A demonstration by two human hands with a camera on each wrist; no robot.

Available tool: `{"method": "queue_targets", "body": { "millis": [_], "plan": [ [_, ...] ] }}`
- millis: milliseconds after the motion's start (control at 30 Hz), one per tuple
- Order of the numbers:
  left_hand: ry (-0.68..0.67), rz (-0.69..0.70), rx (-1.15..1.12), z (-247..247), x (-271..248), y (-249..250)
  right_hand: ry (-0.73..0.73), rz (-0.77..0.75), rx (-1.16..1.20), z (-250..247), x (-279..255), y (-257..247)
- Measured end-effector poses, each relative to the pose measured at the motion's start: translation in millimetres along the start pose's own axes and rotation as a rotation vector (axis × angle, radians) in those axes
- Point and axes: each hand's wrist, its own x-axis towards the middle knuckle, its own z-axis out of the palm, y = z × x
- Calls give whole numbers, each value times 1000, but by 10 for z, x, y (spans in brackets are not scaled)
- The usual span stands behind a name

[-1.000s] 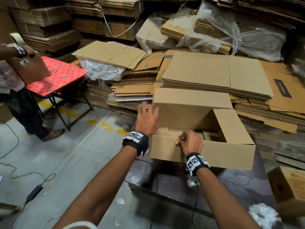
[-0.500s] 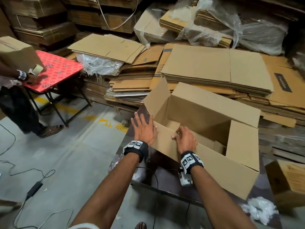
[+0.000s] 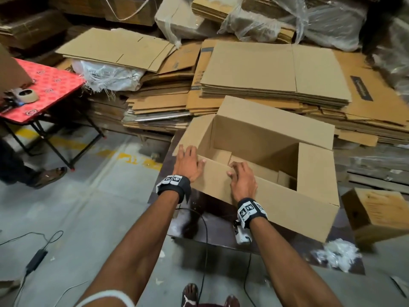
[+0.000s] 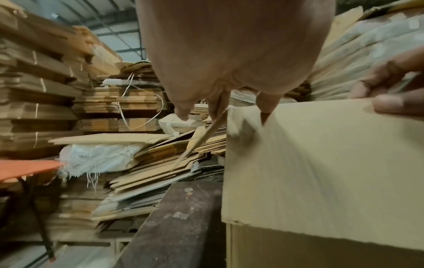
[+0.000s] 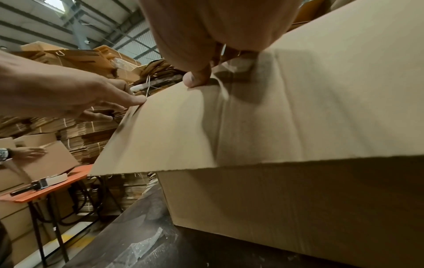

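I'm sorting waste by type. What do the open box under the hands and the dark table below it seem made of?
Open box: matte brown corrugated cardboard; fine flute lines and a raw cut flap edge show. Dark table: hard, slightly glossy top with scuffs and faint reflections, perhaps laminate or coated wood.

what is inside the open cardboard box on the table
Inside the cardboard box only its folded bottom flaps show, with no contents on them. The near flap, gripped by the right hand, hides the floor closest to the person.
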Motion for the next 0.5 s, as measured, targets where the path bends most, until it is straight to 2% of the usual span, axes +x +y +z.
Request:
{"method": "queue_targets", "body": {
  "millis": [133,200,300,400,500],
  "plan": [
    [29,15,-229,0,-14,31,5,-7,89,49,37,49],
    [36,4,-248,45,-59,81,-5,-32,136,53,99,127],
    [14,-12,-145,72,-90,120,-39,-50,163,60,172,212],
    [-42,-38,63,7,-88,217,-73,-47,167,21,194,181],
    [-66,-21,238,7,-148,443,-175,-66,281,-136,259,229]
  ]
}}
